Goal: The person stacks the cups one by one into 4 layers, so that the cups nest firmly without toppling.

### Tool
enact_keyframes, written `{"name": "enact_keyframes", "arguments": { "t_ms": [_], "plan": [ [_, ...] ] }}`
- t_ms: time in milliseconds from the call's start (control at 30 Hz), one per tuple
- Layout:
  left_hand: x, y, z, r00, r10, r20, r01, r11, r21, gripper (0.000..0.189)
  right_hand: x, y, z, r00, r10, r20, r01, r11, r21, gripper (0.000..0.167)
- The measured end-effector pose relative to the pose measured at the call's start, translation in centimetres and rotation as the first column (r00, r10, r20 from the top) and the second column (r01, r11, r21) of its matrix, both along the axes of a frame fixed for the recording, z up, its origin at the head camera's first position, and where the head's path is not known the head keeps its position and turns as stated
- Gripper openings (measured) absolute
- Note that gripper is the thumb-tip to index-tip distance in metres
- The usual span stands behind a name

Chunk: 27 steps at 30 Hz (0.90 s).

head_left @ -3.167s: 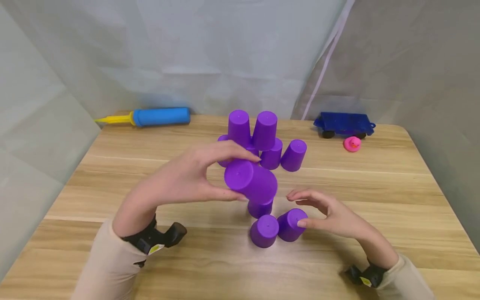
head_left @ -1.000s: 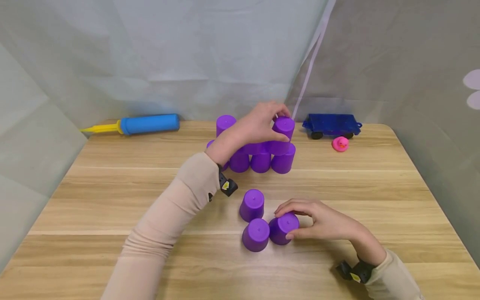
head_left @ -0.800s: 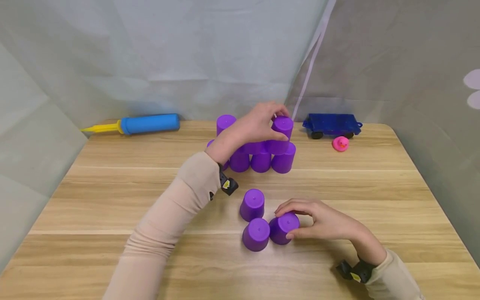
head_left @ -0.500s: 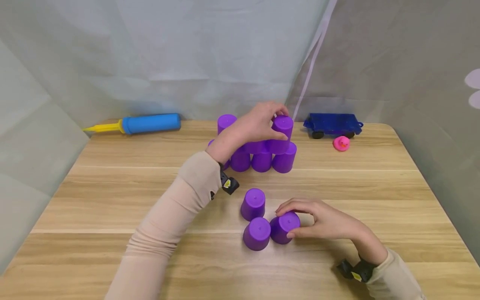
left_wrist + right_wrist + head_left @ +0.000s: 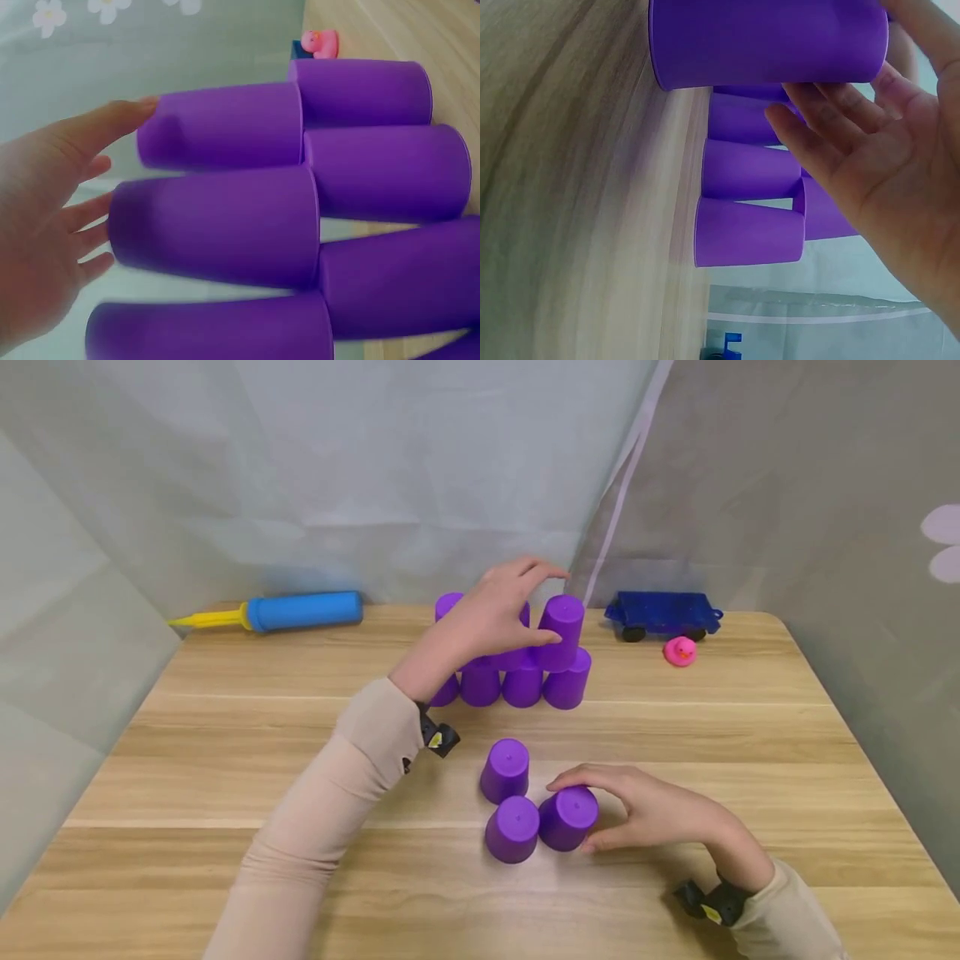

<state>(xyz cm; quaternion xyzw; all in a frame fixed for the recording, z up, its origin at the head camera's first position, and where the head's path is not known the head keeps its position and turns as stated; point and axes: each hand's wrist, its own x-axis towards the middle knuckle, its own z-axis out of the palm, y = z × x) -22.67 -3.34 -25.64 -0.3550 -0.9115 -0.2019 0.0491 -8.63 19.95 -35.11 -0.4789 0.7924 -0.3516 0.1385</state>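
Purple cups stand upside down in two rows at the back of the table. My left hand (image 5: 491, 614) is spread beside the right-end cup (image 5: 562, 631) of the upper row. Its thumb tip lies at that cup's side and its fingers are lifted off; the left wrist view shows the thumb (image 5: 124, 120) by the cup's base. Three more upside-down cups stand nearer the front. My right hand (image 5: 648, 810) is loosely curved around the right one (image 5: 567, 818), the fingertips at its far side and the thumb by its near side. The left hand partly hides the upper row.
Two other front cups, a rear one (image 5: 505, 771) and a near one (image 5: 513, 829), stand left of the right hand. A blue pump with a yellow nozzle (image 5: 300, 612) lies back left. A blue toy wagon (image 5: 663, 614) and pink duck (image 5: 681, 652) are back right.
My left hand carried a cup from above the front group to the upper row's right end, then loosened from it and drew left. The right thumb has slid off its cup's face.
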Motion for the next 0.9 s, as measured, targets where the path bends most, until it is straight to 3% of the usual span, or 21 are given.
{"name": "enact_keyframes", "arguments": {
  "t_ms": [100, 267, 367, 500, 667, 733, 900],
  "plan": [
    [0.6, -1.3, -0.2, 0.998, 0.014, -0.055, -0.007, 0.993, 0.117, 0.064, -0.1, 0.1, -0.1, 1.000, -0.019, -0.019, 0.019, 0.999, 0.025, 0.057],
    [1.9, -3.3, -0.9, 0.990, 0.065, -0.129, -0.025, 0.956, 0.291, 0.060, -0.3, 0.2, -0.5, 1.000, -0.021, -0.015, 0.022, 0.999, 0.046, 0.056],
    [2.6, -4.6, -1.6, 0.974, 0.133, -0.183, -0.053, 0.920, 0.389, 0.061, -0.6, 0.4, -0.5, 0.999, -0.037, 0.026, 0.036, 0.998, 0.057, 0.054],
    [3.4, -5.9, -3.0, 0.939, 0.208, -0.274, -0.045, 0.864, 0.501, 0.061, -0.8, 1.0, -0.5, 0.994, -0.084, 0.064, 0.079, 0.994, 0.071, 0.051],
    [5.0, -6.9, -4.6, 0.897, 0.281, -0.343, -0.053, 0.836, 0.547, 0.070, -1.1, 1.8, -0.2, 0.985, -0.172, 0.007, 0.171, 0.983, 0.069, 0.051],
    [5.8, -7.0, -5.2, 0.892, 0.294, -0.344, -0.063, 0.834, 0.549, 0.073, -1.2, 2.0, 0.0, 0.977, -0.209, -0.036, 0.211, 0.976, 0.054, 0.052],
    [7.9, -6.3, -6.5, 0.903, 0.305, -0.303, -0.080, 0.811, 0.579, 0.075, -1.5, 2.3, 0.7, 0.964, -0.256, -0.073, 0.257, 0.966, 0.006, 0.055]
  ]
}}
